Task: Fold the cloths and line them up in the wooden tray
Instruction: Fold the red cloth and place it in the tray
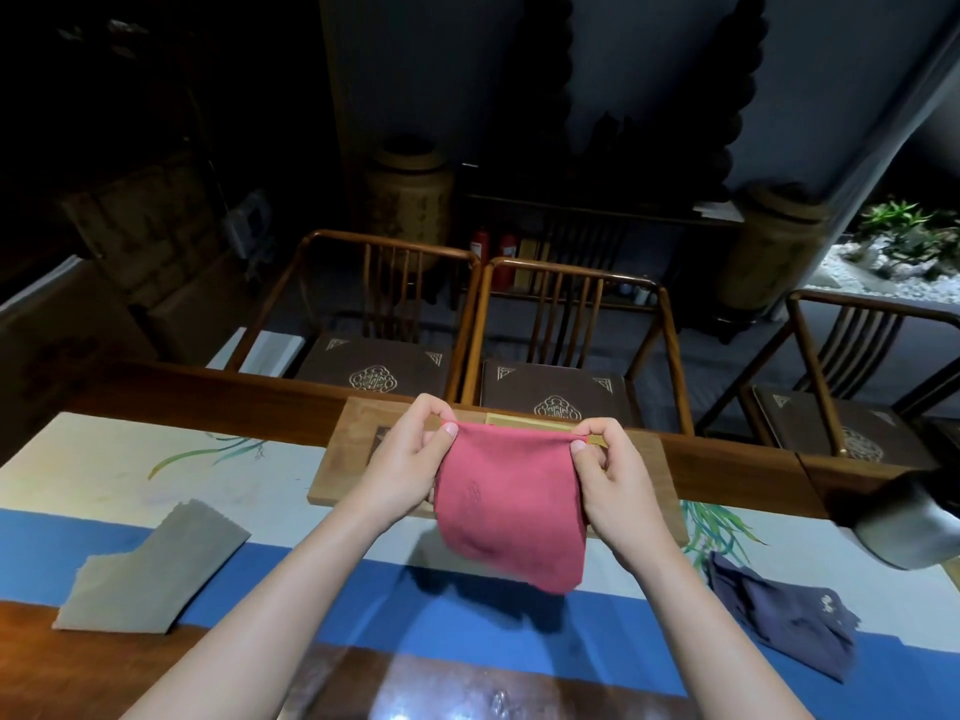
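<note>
At the centre of the frame the left hand [410, 449] and right hand [610, 472] are each pinching an upper corner of the red cloth [506, 506], holding it taut in the air so it is hanging flat, probably to line up its edges for a fold. It is hanging just in front of the wooden tray [353, 449]. The grey cloth [150, 569] at lower left and the dark blue cloth [779, 610] at lower right are lying on the tabletop [119, 667], apparently awaiting folding.
</note>
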